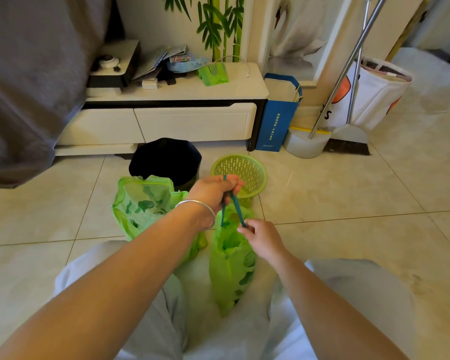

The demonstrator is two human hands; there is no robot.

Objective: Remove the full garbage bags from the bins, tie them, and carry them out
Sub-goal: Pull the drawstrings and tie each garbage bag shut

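My left hand (213,189) grips the teal drawstring (235,206) of the green bag (230,268), fingers curled round it above the bag's mouth. My right hand (264,239) pinches the same drawstring lower down, just beside the puckered opening. The bag is thin, translucent, printed with darker green marks, and stands between my knees on the tiled floor. A second bag (143,203) sits left of it, near the black bin (166,159) and green basket (240,172).

White TV cabinet (192,120), blue paper bag (276,120), broom (348,141), dustpan (307,144)
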